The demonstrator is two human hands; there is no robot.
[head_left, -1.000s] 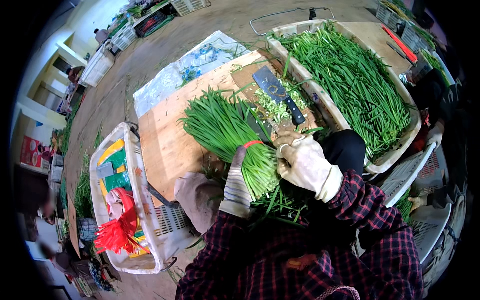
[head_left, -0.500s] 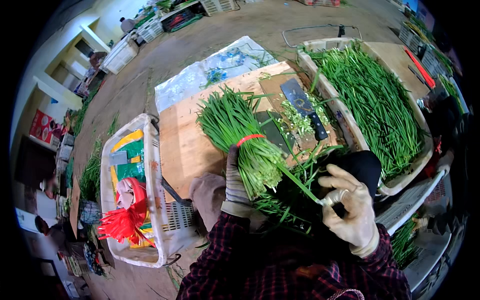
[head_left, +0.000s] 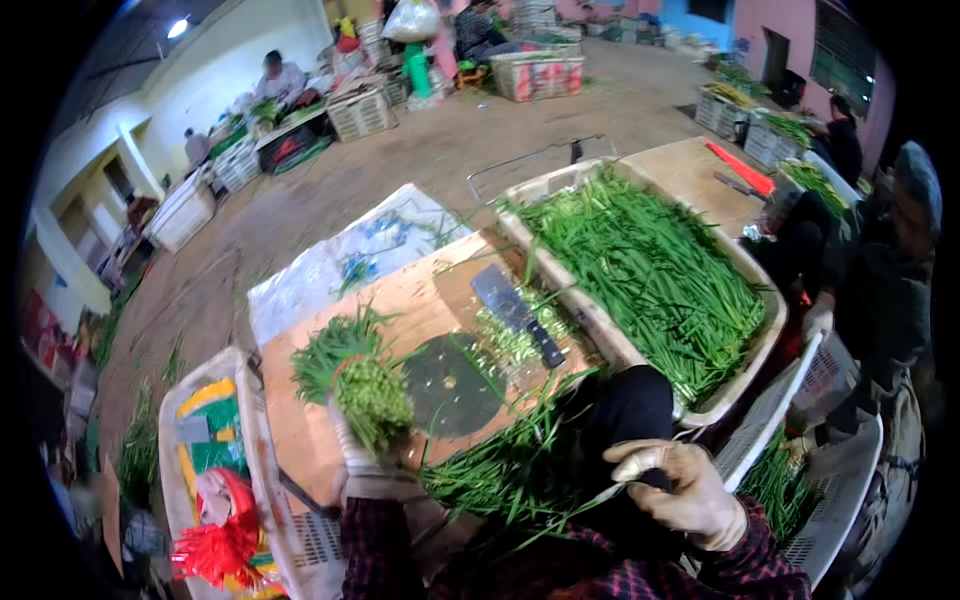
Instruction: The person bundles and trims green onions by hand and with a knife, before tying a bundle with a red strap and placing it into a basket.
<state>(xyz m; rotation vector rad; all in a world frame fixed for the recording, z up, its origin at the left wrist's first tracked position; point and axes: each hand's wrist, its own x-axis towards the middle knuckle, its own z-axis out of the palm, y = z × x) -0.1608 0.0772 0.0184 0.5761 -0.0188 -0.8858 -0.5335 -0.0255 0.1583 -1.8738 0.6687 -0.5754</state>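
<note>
My left hand, in a pale glove, grips a bundle of green chives tied with a red band, over the left of a wooden board. My gloved right hand is low at right, fingers curled on a thin chive leaf. A cleaver lies on the board among chopped pieces, beside a dark round patch. Loose chives lie along the board's near edge, between my hands.
A crate of loose chives stands right, a crate with red ties left. White plastic sheet lies beyond the board. A co-worker is close at right, with more baskets. Other people sit among crates farther off.
The view has tilted up, showing more of the room. My left hand has shifted the bundle leftward; my right hand has left the bundle and moved down and right with a leaf.
</note>
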